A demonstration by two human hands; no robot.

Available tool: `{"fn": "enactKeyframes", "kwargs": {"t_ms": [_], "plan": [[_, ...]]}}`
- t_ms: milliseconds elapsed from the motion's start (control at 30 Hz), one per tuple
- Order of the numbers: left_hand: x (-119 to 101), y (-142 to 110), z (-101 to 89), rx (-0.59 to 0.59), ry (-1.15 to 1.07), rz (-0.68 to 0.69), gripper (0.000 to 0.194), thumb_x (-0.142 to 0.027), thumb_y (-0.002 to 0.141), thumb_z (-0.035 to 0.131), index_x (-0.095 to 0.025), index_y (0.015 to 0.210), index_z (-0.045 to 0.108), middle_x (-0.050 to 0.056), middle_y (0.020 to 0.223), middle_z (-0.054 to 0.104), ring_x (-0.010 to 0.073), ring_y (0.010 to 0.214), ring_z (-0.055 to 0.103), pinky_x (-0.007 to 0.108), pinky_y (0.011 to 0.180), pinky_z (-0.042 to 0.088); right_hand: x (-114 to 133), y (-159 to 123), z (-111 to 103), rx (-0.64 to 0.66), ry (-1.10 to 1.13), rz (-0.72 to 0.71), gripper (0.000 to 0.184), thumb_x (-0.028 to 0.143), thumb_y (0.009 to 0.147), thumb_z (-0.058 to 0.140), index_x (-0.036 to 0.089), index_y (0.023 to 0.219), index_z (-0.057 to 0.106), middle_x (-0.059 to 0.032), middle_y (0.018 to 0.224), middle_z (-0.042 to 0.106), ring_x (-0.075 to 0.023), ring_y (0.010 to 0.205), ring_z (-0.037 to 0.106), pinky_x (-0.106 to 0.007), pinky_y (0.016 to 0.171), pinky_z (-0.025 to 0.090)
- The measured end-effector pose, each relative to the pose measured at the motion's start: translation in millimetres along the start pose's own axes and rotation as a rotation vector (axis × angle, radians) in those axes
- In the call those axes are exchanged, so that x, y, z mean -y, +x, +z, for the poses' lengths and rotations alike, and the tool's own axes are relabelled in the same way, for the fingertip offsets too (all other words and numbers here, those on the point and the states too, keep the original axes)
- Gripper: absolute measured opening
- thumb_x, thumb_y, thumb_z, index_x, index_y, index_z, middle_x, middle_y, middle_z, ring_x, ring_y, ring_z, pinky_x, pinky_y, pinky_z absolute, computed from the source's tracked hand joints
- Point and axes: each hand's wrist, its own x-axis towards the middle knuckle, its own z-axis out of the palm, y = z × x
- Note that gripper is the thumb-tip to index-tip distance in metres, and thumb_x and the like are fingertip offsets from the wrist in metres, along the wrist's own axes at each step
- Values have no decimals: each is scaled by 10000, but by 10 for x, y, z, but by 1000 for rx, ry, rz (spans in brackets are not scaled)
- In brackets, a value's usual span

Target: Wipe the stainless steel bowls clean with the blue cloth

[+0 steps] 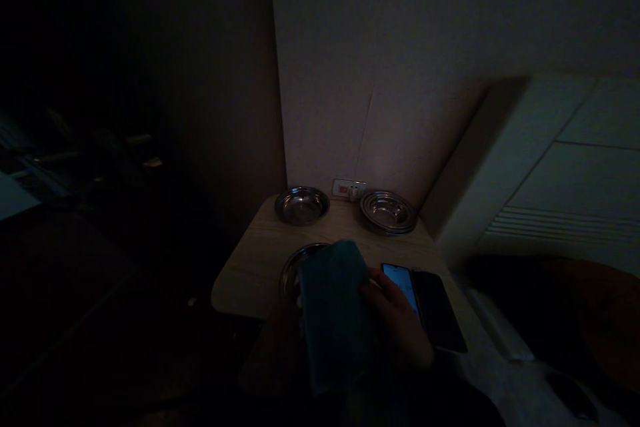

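The room is very dark. My right hand (pixel 397 320) is closed on a blue cloth (pixel 335 310), which it holds over a steel plate (pixel 295 267) at the near edge of a small wooden table (pixel 250 267). My left hand (pixel 280 340) is a dim shape under the plate and cloth; its fingers do not show. The cloth covers most of that plate.
At the back of the table stand a steel bowl (pixel 302 205) on the left and a stack of steel plates (pixel 389 211) on the right. A wall socket (pixel 349 188) sits between them. Two phones lie at the right, one lit (pixel 403 283), one dark (pixel 440 310). White bedding (pixel 565 173) is right.
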Motion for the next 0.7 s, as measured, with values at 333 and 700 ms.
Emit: {"fn": "enactKeyframes", "kwargs": {"t_ms": [333,700], "plan": [[-63,-115,-41,-72,301,29,576,-364,702,633,-185,1234,502,104,1185,607,264,1078,563,379,902,451,205,-65,-118,311,-154,-98,798,332,760,635,304,1402,162,-51,1088,623,-178,898,611,-343,789,469],[-73,-67,-98,69,473,51,390,-318,708,618,-221,1085,630,47,1104,656,231,1032,582,341,904,441,447,127,-10,354,-704,-290,170,264,730,642,216,889,677,-22,889,673,-197,859,604,-321,784,453]]}}
